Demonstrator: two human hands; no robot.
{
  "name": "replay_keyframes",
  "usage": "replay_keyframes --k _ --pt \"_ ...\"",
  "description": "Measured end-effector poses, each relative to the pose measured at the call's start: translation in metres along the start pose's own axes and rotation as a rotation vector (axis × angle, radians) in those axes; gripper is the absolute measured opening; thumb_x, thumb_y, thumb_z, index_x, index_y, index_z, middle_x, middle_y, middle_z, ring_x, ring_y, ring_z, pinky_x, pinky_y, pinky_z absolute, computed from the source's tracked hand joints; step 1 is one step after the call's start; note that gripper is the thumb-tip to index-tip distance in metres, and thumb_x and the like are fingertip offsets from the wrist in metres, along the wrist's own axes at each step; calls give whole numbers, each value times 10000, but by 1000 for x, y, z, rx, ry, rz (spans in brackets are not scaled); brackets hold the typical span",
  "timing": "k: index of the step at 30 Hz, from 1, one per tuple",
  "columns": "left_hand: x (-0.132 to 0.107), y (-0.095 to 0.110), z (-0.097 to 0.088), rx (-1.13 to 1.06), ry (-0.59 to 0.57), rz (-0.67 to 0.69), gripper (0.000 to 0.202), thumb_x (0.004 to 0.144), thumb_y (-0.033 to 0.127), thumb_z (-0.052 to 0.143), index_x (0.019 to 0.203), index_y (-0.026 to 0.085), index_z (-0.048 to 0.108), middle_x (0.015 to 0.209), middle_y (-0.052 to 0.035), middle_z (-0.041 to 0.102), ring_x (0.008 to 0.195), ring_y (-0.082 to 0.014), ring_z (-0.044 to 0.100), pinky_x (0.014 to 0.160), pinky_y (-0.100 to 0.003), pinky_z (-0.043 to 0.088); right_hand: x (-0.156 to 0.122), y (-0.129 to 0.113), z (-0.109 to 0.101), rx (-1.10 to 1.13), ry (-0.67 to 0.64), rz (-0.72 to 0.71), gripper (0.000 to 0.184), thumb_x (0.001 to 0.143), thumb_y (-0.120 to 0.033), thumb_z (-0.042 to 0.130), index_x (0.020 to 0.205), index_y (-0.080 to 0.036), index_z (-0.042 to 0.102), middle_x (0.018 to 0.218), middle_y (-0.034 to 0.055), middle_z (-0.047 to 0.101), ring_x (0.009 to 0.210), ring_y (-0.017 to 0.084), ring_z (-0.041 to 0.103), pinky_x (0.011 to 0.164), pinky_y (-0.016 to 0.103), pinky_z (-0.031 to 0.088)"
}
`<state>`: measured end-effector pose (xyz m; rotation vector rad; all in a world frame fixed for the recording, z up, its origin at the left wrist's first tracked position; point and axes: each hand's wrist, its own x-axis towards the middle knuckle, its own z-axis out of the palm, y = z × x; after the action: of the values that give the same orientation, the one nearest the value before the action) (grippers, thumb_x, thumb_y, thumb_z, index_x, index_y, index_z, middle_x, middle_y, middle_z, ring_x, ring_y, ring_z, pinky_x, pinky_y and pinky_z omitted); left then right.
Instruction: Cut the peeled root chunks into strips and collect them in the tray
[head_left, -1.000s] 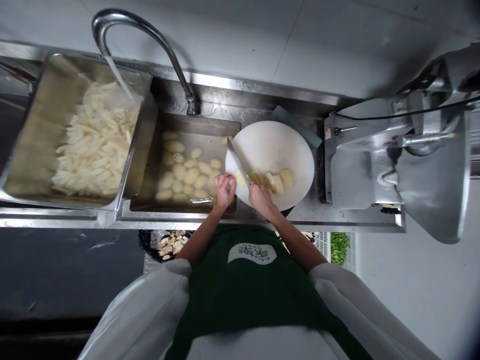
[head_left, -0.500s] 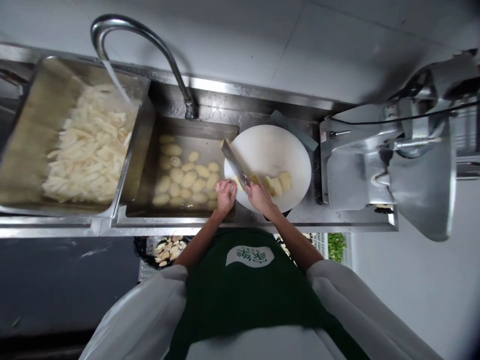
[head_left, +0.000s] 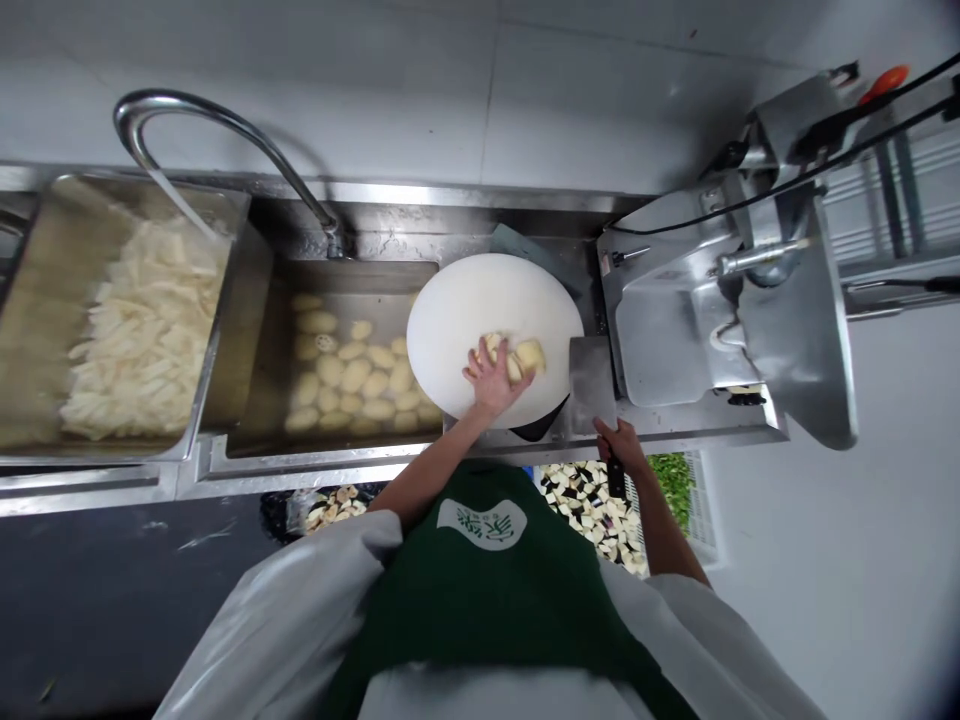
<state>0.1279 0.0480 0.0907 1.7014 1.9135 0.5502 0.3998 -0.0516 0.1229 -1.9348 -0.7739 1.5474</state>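
A round white cutting board (head_left: 465, 310) lies on the steel counter beside the sink. My left hand (head_left: 491, 378) rests on a small pile of pale cut vegetable pieces (head_left: 525, 355) at the board's near side, fingers spread over them. My right hand (head_left: 621, 447) grips the handle of a cleaver (head_left: 592, 382), whose broad blade lies flat on the counter just right of the board.
A sink basin (head_left: 330, 275) holds whole pale vegetables in water. A steel tray (head_left: 45, 300) of cut strips sits at left under the running tap (head_left: 217, 120). A slicing machine (head_left: 735, 300) stands at right. Below the counter are baskets of chopped pieces (head_left: 592, 500) and greens (head_left: 675, 480).
My right hand has carried the cleaver off the board to the counter on the right. My left hand has moved from the board's left edge onto the cut pieces. The view shifted right.
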Motion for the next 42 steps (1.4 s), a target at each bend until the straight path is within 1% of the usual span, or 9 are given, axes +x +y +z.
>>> replay_keyframes --k 4,11,19,25,28,32,36,39,42 --pt "-3 23 8 79 -31 12 952 718 745 720 1534 353 429 1677 -154 129 1442 -551 166 1030 -764 278 17 21 8 57 -131 10 582 676 -674 756 762 -275 340 426 -130 409 335 78 383 345 225 341" --pt "-2 42 16 94 62 -47 834 768 741 672 1499 386 483 1668 -143 160 1425 -576 169 992 -805 265 39 -9 77 -98 -365 -135 502 703 -686 678 777 -256 429 444 -96 494 362 113 466 358 240 389" --pt "-4 29 11 47 224 -31 732 799 657 702 1453 366 551 1593 -133 320 1385 -454 304 1039 -638 358 35 -6 123 -135 -409 -221 448 748 -642 648 794 -276 394 449 -109 481 343 118 450 345 248 392" --pt "-6 8 -18 13 215 24 733 794 628 724 1455 361 550 1584 -118 335 1382 -443 322 1050 -608 368 15 -14 153 -126 -398 -248 393 785 -614 617 814 -283 406 437 -103 471 339 133 446 347 269 402" --pt "-3 -15 -55 5 274 58 726 789 595 748 1449 361 554 1580 -111 342 1385 -440 330 1062 -600 369 -2 -32 187 -153 -394 -276 356 816 -580 598 814 -283 402 446 -101 469 344 132 458 352 263 406" --pt "4 -72 -143 -28 420 40 732 791 587 755 1452 355 542 1564 -116 348 1384 -434 357 1098 -598 350 -28 -79 271 -187 -500 -355 275 859 -488 567 812 -274 402 447 -107 470 325 123 462 337 238 378" --pt "10 -166 -253 -64 653 -64 726 808 601 739 1436 292 547 1529 -134 360 1414 -418 346 1142 -592 329 -58 -143 394 -303 -701 -448 167 886 -350 565 844 -259 432 434 -105 491 325 127 497 330 207 359" --pt "20 -249 -328 -90 834 -183 681 848 589 700 1413 237 557 1495 -137 384 1420 -358 373 1197 -513 310 -82 -186 485 -440 -824 -532 119 885 -269 561 836 -241 456 451 -85 528 361 129 540 360 195 387" --pt "36 -330 -384 -134 943 -337 606 869 545 678 1365 210 586 1455 -138 423 1377 -300 440 1207 -449 322 -101 -211 540 -532 -871 -580 107 873 -226 558 818 -225 466 453 -76 531 373 124 552 373 183 388"
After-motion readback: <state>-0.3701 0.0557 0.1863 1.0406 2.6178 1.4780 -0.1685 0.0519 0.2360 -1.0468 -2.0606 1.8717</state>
